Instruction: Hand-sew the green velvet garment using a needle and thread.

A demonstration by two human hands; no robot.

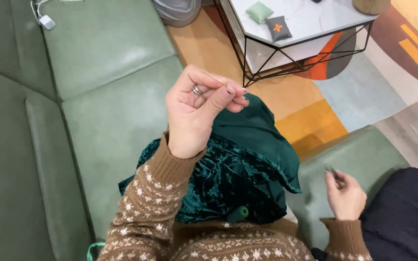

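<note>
My left hand (197,108) is raised over my lap, palm toward me, with thumb and fingertips pinched together near the top edge of a dark green velvet cloth (240,166). A ring shows on one finger. The cloth lies bunched on my lap, and a small green thread spool (240,212) rests at its lower edge. My right hand (345,193) sits low to the right above the sofa, fingers pinched on a small thin dark object I cannot make out clearly. Both sleeves are brown knit with a white pattern.
I sit on a green leather sofa (97,96). A white-topped table with a black wire frame (291,43) stands ahead, carrying two small cushions. A patterned rug (335,96) covers the floor. A dark garment (402,212) lies at right. A white charger (47,21) rests on the sofa's back.
</note>
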